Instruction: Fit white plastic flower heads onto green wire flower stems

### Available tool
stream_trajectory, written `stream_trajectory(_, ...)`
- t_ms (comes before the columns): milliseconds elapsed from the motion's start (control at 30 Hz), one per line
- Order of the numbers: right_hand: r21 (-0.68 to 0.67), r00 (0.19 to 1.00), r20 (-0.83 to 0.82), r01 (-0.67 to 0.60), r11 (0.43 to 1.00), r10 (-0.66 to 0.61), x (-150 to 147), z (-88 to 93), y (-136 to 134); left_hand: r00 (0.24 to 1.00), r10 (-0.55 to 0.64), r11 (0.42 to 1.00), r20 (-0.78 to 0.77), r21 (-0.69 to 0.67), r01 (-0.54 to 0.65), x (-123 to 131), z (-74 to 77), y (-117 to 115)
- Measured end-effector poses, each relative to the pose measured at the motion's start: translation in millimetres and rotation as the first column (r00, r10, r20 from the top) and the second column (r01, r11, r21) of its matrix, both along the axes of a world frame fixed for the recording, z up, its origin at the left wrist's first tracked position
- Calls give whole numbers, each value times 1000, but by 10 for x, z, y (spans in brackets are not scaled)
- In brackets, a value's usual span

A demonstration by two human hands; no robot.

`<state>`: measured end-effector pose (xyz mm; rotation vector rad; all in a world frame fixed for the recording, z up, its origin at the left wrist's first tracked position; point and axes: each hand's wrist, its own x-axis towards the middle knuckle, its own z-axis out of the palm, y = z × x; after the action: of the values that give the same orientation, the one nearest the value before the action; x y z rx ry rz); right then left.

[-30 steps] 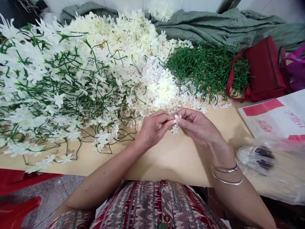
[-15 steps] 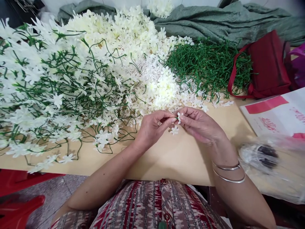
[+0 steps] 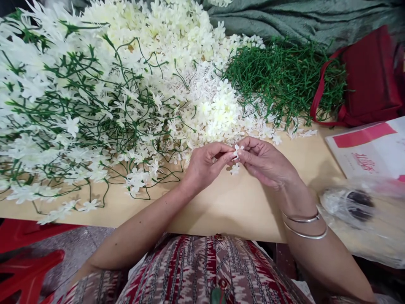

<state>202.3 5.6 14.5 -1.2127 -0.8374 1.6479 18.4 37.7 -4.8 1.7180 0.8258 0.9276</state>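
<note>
Above the table (image 3: 209,217), my two hands meet fingertip to fingertip. The thumb and index finger of my left hand (image 3: 205,164) are pinched on the thin green stem of an artificial flower, mostly hidden by the fingers. My right hand (image 3: 268,162) is closed with its thumb and fingertips on the small white artificial flower (image 3: 237,151) between both hands. Just below the fingertips is another white blossom (image 3: 234,169); whether it hangs or lies on the table I cannot tell. Loose white blossoms (image 3: 218,109) are heaped just beyond my hands.
Assembled white flowers on green stems (image 3: 95,105) spread over the left side. A pile of green stems (image 3: 284,80) lies at the back right, beside a dark red bag (image 3: 370,80). Nearer me are a white-and-pink printed bag (image 3: 373,147) and clear plastic (image 3: 379,223). Red stools (image 3: 28,274) stand lower left.
The camera view has tilted down slightly, shifting the scene. Both hands keep their pinch, and the white flower has turned a little between the fingertips.
</note>
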Motion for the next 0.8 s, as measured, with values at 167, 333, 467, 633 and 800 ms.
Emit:
stream_trajectory(167,-1,998,-61,9,1000,-9,-17,-14,1,999,-29,1000,-15,-4,29,5,16,14)
stream_trajectory(333,51,996,-88,21,998,-16,8,-9,-14,998,23,985,-64,172,-11,-31,51,50)
stream_trajectory(467,85,1000,-29,11,996,-9,34,-7,-31,997,39,945,-66,325,-15,-49,66,71)
stream_trajectory(633,107,999,2,46,993,-47,24,-22,-40,996,10,911,-85,412,26,-52,41,72)
stream_trajectory(800,104,1000,14,16,994,-18,10,-12,-27,992,-22,907,-127,414,73,-64,14,83)
